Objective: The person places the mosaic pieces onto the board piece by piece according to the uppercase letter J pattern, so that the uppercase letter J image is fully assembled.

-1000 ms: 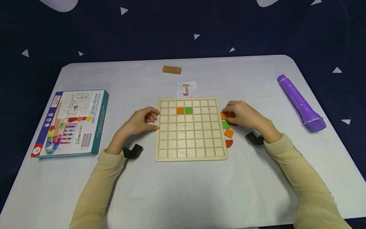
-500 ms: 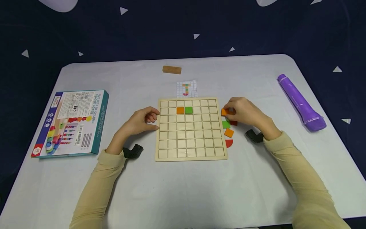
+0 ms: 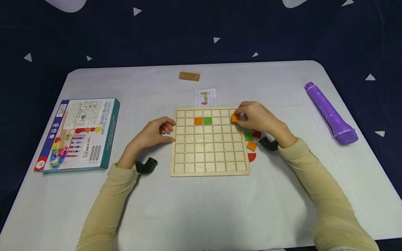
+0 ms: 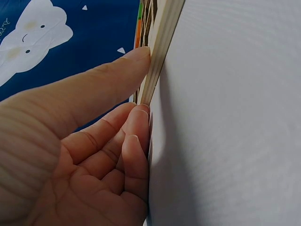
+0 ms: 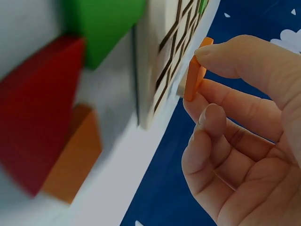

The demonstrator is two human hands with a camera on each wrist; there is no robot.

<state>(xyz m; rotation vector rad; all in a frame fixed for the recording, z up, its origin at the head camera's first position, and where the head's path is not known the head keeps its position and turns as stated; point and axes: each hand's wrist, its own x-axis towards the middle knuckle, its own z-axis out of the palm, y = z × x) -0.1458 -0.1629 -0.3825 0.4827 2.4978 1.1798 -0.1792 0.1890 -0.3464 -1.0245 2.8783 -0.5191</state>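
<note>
My right hand (image 3: pixel 259 118) pinches an orange square tile (image 3: pixel 235 119) between thumb and fingers, over the upper right edge of the wooden grid board (image 3: pixel 207 173). The right wrist view shows that orange tile (image 5: pixel 195 73) held up on edge, clear of the board. At the board's left edge, my left hand (image 3: pixel 154 131) touches the rim with thumb and fingertips, spaced apart along it. Side by side in the second row sit an orange tile (image 3: pixel 198 121) and a green tile (image 3: pixel 208 120).
Right of the board lie a green tile (image 3: pixel 248 136), a red piece (image 3: pixel 257 134), an orange tile (image 3: pixel 251 145) and another red piece (image 3: pixel 252 157). Behind it are a pattern card (image 3: pixel 205 97) and wooden block (image 3: pixel 189 76). A box (image 3: pixel 78 134) and purple flashlight (image 3: pixel 331 113) flank these.
My right hand has picked the orange tile from the pieces beside the board and carried it left over the board's edge. My left hand has stayed put.
</note>
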